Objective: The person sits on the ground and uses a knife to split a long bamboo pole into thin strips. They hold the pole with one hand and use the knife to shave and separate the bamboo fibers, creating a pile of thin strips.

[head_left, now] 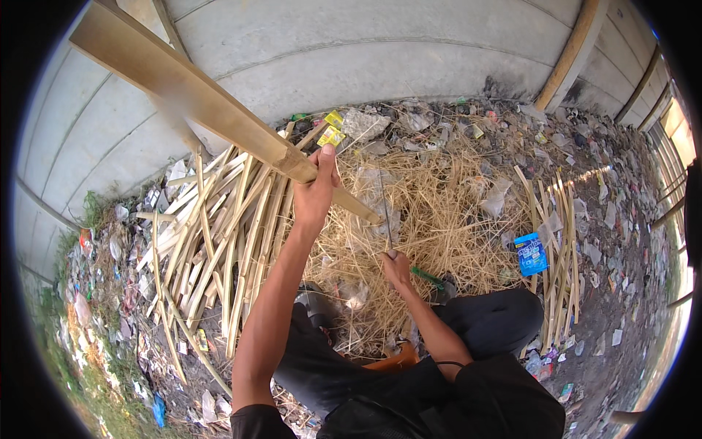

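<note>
My left hand [314, 192] is wrapped round a long split bamboo piece [205, 102]. The bamboo slants from the upper left, where its wide end is close to the camera, down to a narrower tip over the straw-coloured shavings [453, 219]. In my right hand [396, 269] is a knife [385, 205], gripped by its handle. Its long thin blade points up and away, with its edge almost in line with my view. The blade passes close to the bamboo's lower tip; whether they touch I cannot tell.
Cut bamboo strips [219, 241] lie heaped on the left. A smaller bundle of strips [563, 278] is at the right, beside a blue packet [531, 254]. A green object [428, 276] lies near my right wrist. Litter covers the ground before a concrete wall [380, 44].
</note>
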Available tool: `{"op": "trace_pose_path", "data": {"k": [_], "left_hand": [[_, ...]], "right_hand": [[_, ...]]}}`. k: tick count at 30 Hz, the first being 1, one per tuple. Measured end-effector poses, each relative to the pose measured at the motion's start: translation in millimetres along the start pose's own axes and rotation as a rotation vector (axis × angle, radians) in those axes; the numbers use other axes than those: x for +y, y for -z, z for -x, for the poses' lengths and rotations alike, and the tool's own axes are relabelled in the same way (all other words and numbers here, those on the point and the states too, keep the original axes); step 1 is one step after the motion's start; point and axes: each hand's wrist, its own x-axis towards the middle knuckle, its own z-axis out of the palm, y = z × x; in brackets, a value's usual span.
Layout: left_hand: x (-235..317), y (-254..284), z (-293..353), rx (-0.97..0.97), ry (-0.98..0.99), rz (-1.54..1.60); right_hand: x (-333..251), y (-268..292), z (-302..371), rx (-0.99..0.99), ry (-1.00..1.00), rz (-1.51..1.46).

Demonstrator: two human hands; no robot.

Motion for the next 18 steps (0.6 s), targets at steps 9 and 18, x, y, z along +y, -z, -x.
{"op": "trace_pose_path", "data": {"k": [9, 18], "left_hand": [[-1, 10, 1, 0.044, 0.044, -0.010], [-7, 24, 1, 0.023, 0.084, -0.006]], "right_hand": [[-72, -11, -19, -0.096, 0.348, -0.478], [40, 4, -13, -0.374, -0.521, -0.159]]}}
